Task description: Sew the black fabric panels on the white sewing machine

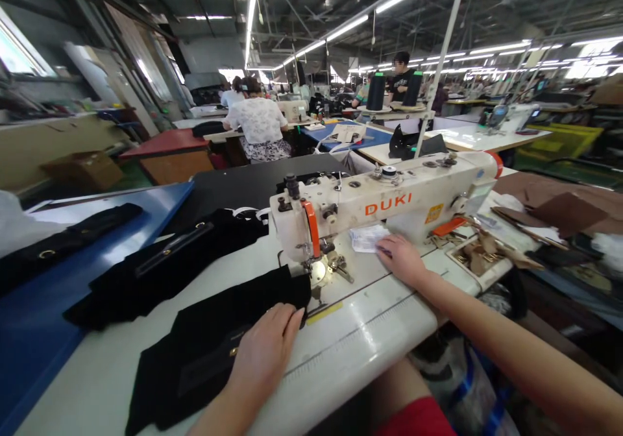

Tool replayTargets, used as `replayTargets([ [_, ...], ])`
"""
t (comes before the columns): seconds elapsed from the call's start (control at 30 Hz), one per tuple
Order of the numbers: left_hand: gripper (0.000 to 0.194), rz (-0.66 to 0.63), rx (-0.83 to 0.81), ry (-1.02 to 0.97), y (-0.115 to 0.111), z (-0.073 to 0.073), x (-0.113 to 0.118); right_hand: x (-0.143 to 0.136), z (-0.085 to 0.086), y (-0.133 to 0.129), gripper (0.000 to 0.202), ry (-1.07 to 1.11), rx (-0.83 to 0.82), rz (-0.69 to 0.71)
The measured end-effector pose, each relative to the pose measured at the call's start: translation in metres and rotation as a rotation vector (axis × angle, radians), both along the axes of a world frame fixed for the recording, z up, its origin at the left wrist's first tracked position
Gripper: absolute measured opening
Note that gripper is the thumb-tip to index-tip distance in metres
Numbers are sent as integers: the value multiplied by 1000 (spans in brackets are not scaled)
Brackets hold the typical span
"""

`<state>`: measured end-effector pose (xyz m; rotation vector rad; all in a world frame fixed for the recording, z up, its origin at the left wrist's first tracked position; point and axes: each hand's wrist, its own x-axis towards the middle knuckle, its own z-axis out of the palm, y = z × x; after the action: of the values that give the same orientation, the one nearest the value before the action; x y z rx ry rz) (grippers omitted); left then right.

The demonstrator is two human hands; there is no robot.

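My left hand [267, 351] lies over the right end of a black fabric piece [214, 319], fingers together and bent down at its edge. This piece lies flat on the machine table and carries a small gold-coloured fitting. At the right, my right hand [403, 261] has its fingertips closed at the edge of a small stack of white labels [366, 238] under the sewing machine's arm. The fingertips are partly hidden there. Between my hands stands the white sewing machine [350, 205], its lit needle area just beyond the fabric's end.
More black fabric pieces [185, 254] with metal fittings lie to the left, near a blue board [168, 209]. A small tray [479, 261] of brown scraps sits at the right. Thread cones [376, 92] stand behind the machine. A person [257, 118] sits farther back.
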<state>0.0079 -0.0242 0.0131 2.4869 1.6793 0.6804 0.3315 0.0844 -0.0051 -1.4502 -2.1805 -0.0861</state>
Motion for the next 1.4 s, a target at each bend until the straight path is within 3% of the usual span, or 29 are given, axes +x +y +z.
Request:
replayTargets([
  [0.13,39,-70,44,-36,5,4,-10,4,-4,5,18,-85,-29,25],
  [0.23,42,-26,105,121,11,-5,-22,2,-8,6,19,-94,22,29],
  [0.33,48,-7,28,278,12,-16,-29,1,-10,7,18,-73,56,26],
  [0.6,49,31,54,288,8,-26,-27,-9,-11,11,17,203,31,40],
  [0.77,50,46,111,255,8,-24,-28,-11,-13,14,17,280,57,20],
  [0.93,48,-40,251,166,1,-10,-18,-16,0,8,19,284,116,42],
  [1.03,46,-156,347,163,-6,0,-2,-34,10,-13,20,166,185,200],
  [1.17,50,-290,345,177,-7,3,21,-84,12,-51,22,25,215,395],
  [1.3,45,-203,261,79,4,-4,21,-130,6,-72,29,107,217,442],
  [1.4,38,-160,265,28,13,-7,4,-139,3,-68,25,155,184,471],
])
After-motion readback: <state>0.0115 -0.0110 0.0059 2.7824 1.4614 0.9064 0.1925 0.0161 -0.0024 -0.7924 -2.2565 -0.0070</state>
